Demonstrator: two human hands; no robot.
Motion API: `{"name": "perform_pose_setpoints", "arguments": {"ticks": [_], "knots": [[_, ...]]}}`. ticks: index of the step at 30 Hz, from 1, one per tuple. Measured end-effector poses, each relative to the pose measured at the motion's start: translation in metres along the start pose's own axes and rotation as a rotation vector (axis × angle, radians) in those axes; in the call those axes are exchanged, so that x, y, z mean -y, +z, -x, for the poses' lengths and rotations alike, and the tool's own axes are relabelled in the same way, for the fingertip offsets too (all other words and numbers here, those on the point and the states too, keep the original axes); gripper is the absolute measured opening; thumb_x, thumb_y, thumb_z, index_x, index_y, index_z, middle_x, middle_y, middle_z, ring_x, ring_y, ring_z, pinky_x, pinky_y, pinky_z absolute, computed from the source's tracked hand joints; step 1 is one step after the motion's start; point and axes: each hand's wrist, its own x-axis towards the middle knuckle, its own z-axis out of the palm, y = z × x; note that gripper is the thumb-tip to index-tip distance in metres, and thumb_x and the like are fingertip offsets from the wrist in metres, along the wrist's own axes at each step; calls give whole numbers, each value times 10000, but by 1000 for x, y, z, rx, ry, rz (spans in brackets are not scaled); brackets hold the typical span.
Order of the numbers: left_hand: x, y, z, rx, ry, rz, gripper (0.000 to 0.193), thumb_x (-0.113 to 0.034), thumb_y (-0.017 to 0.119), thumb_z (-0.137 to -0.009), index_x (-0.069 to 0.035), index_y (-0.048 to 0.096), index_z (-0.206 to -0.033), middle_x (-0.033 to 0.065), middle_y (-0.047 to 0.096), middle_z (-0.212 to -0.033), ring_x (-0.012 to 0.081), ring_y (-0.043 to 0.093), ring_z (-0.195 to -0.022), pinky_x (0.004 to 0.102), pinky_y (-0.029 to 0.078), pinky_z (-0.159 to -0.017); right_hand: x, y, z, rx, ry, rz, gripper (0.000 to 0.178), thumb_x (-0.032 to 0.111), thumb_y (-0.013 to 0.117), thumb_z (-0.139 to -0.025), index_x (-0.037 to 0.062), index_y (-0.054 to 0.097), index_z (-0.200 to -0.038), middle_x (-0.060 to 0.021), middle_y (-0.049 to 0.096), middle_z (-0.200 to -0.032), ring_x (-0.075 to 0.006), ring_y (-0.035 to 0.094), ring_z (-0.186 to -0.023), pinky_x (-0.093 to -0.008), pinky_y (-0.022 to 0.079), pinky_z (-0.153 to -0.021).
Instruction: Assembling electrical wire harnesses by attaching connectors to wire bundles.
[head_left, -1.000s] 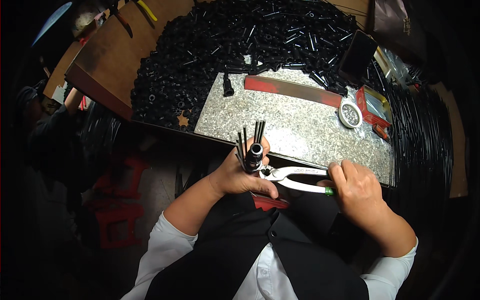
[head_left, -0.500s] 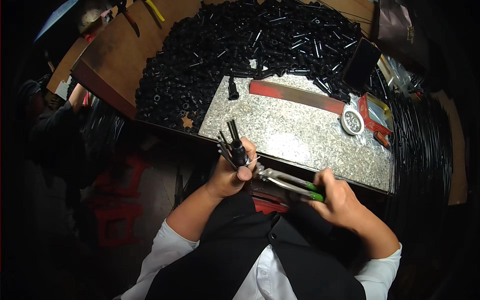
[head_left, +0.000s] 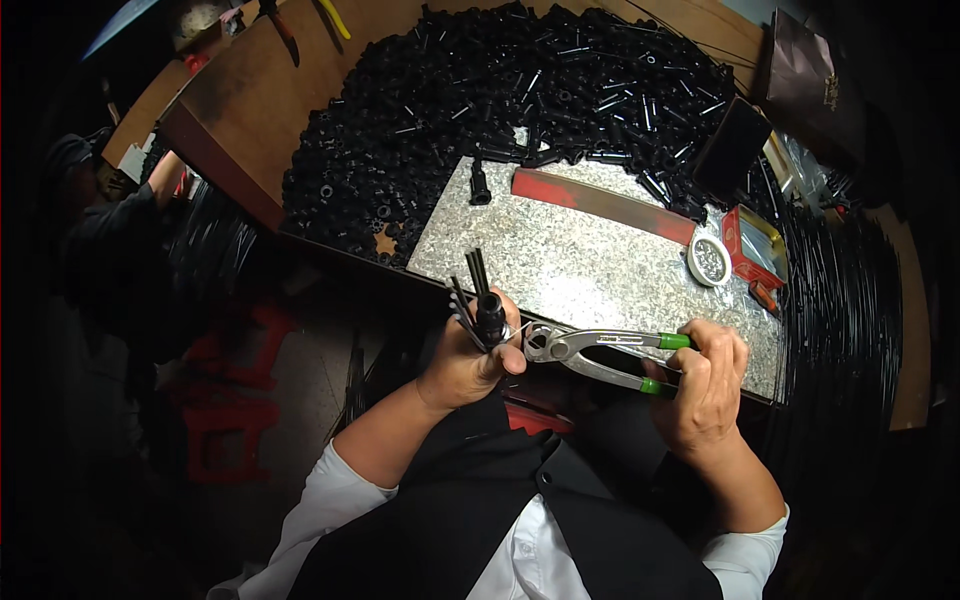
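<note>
My left hand (head_left: 462,362) is closed around a black plastic tubular piece (head_left: 490,316) and several thin dark rods (head_left: 477,270) that stick up beside it. A fine wire end (head_left: 521,329) pokes out of this grip to the right. In my right hand (head_left: 712,385) is a pair of end-cutting pincers (head_left: 575,346) with green-sleeved handles, the handles spread apart. The pincers' jaws sit close to the wire end; I cannot tell whether they touch it. Both hands are held just in front of the bench edge.
A speckled stone slab (head_left: 570,260) carries a red-brown bar (head_left: 600,203), an upright black piece (head_left: 480,184) and a white bowl of small metal bits (head_left: 708,260). Behind lies a heap of black pieces (head_left: 520,80). A red tin (head_left: 752,248) and bundled rods (head_left: 845,310) flank the slab's right. A person (head_left: 120,230) is at left.
My right hand has turned and moved right, and the pincers now lie more level with their handles wider apart. My left hand and its bundle have shifted slightly right and down.
</note>
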Motion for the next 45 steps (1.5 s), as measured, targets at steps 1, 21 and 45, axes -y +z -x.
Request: {"name": "perform_pose_setpoints", "arguments": {"ticks": [1,21,45], "knots": [[1,2,0,-16,30,-60,528,-483,770,-706,-80,454,-831,-30,444,-718,64,442,-634,220,380,-574,1,0,0,0,-1,1,456,23,762,-644,38,421,-947,-154,522,-931,-304,539,-822,-441,401,-778],[3,5,6,-39,52,-156,638,-655,687,-680,-77,440,-792,-34,407,-688,63,402,-611,230,336,-533,-7,-8,4,-14,-161,33,351,98,742,-747,49,401,-817,-135,535,-793,-247,512,-624,-365,356,-536],[7,4,7,-47,-109,-42,584,-411,884,-564,-87,461,-803,-27,439,-778,81,418,-692,239,368,-598,4,-8,0,-37,-51,235,334,221,686,-832,44,461,-1004,-178,547,-1117,-354,536,-1111,-610,289,-1044]]}}
